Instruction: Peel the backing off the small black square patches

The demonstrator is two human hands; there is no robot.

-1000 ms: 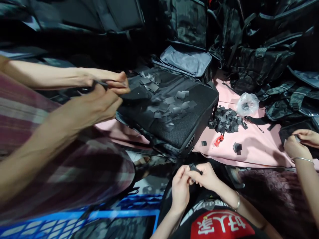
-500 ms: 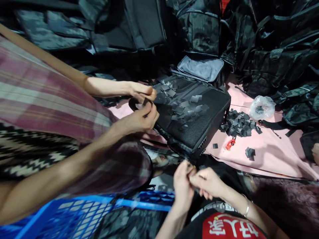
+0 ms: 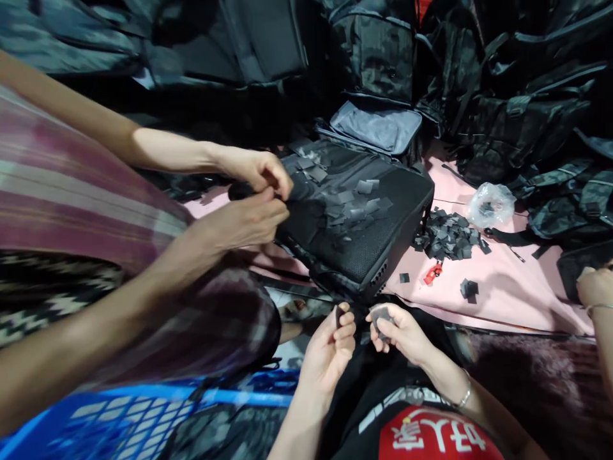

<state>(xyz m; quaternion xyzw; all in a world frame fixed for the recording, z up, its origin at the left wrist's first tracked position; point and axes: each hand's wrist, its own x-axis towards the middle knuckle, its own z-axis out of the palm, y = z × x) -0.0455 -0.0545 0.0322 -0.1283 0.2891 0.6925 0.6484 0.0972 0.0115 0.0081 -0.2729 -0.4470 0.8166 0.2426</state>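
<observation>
My left hand [image 3: 331, 344] is closed, with the edge of a small dark piece [image 3: 338, 315] showing at its fingertips. Close by, my right hand [image 3: 401, 331] pinches a small dark grey patch [image 3: 382, 317] between thumb and fingers; whether it is one or a thin stack I cannot tell. Both hands are apart, in front of my red-and-black apron [image 3: 431, 434] and below the near edge of a black backpack [image 3: 368, 249]. More loose grey patches [image 3: 352, 207] lie scattered over that backpack.
A co-worker's two hands [image 3: 253, 198] work at the backpack's left side. On the pink cloth [image 3: 522, 300] are a patch pile [image 3: 453, 233], a red clip-like item [image 3: 433, 273] and a clear plastic bag [image 3: 492, 204]. A blue crate [image 3: 129, 415] stands lower left. Another person's hand [image 3: 596, 287] is at right.
My hands were together and have come apart, showing the dark pieces in them. The co-worker's hands have drawn closer together. A hand at the right edge shows more.
</observation>
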